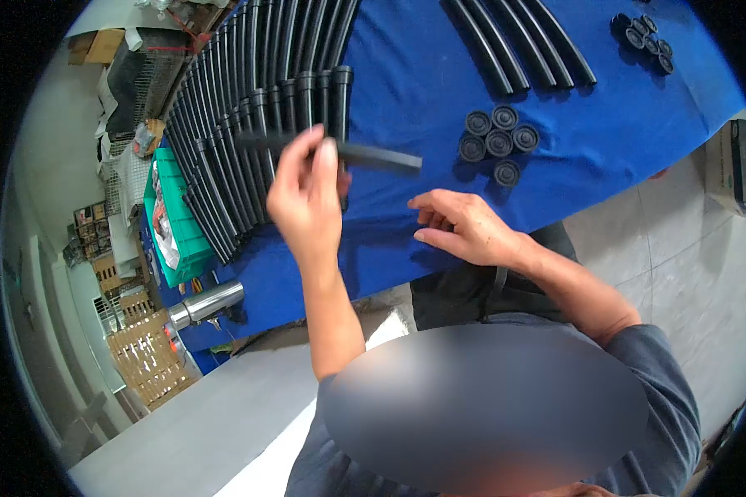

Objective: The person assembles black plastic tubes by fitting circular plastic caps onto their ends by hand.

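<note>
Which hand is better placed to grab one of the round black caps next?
Right, probably. The right hand lies free on the blue table, just below the cluster of round caps. The left hand is raised and pinching a flat black bar.

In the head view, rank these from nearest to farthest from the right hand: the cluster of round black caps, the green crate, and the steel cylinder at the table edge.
From the right hand:
1. Cluster of round black caps, just beyond the hand on the blue cloth.
2. Steel cylinder, off past the left hand, at the table edge.
3. Green crate, slightly farther that way.
</note>
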Motion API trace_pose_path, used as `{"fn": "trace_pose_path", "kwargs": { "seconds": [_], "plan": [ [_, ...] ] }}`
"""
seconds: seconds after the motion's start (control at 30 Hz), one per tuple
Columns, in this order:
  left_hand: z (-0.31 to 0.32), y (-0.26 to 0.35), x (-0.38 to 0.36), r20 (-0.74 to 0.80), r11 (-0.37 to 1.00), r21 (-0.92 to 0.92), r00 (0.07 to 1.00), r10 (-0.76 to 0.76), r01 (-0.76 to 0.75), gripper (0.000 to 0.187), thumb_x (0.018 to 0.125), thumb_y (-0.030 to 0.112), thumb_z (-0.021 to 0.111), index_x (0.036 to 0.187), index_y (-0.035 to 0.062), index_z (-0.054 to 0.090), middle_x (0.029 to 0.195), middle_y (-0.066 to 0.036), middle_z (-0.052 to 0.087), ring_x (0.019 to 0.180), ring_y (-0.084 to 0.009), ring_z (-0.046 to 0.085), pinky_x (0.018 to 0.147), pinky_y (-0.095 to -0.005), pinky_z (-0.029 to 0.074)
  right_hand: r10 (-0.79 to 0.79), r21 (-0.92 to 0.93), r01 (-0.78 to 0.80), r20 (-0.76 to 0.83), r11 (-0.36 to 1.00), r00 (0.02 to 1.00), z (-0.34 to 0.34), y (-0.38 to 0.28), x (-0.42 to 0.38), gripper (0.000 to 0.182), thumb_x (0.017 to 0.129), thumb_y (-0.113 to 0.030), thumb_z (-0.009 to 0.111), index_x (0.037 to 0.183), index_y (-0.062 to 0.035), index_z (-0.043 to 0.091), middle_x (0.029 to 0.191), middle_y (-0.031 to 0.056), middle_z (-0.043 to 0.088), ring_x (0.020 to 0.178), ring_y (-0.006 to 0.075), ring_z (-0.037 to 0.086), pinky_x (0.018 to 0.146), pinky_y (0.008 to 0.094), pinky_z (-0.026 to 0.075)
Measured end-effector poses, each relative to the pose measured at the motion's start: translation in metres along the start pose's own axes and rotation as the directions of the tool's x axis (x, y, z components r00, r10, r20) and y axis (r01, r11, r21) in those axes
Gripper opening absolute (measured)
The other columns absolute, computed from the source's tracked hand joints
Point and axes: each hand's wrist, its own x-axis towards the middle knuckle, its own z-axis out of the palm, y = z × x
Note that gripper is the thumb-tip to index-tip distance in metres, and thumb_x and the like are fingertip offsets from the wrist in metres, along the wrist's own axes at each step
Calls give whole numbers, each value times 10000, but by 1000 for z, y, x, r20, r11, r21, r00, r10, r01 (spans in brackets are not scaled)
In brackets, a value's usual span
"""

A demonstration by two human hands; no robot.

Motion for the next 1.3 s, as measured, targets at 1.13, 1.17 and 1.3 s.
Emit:
{"fn": "trace_pose_path", "kwargs": {
  "seconds": [1.13, 1.17, 1.3],
  "plan": [
    [-29, -48, -93, 367, 880, 420, 928, 59, -222, 384, 766, -88, 641, 1135, 21, 639, 1108, -144, 658, 1040, -332, 653, 913, -424, 530, 67, 159, -59, -46, 986, 997, 1, 9, -3, 499, 881, 32, 635, 1375, 12, 561, 1077, 158, 676, 956, 251, 707, 815, 369, 595],
    [-29, -44, -93, 383, 887, 401, 921, 66, -230, 398, 773, -98, 630, 1155, 12, 641, 1104, -148, 669, 1014, -314, 683, 891, -396, 550, 70, 172, -67, -14, 983, 997, -2, 6, -2, 500, 882, 4, 656, 1373, 9, 566, 1048, 148, 681, 918, 238, 704, 797, 358, 594],
    [-25, -37, -96, 439, 933, 341, 897, -55, -110, 424, 775, -84, 623, 1191, -3, 644, 1076, -155, 684, 979, -300, 708, 878, -383, 559, 91, 252, -94, 24, 963, 996, -4, 6, -4, 509, 865, -114, 740, 1340, 4, 602, 966, 121, 673, 796, 195, 668, 714, 334, 571]
  ]
}}
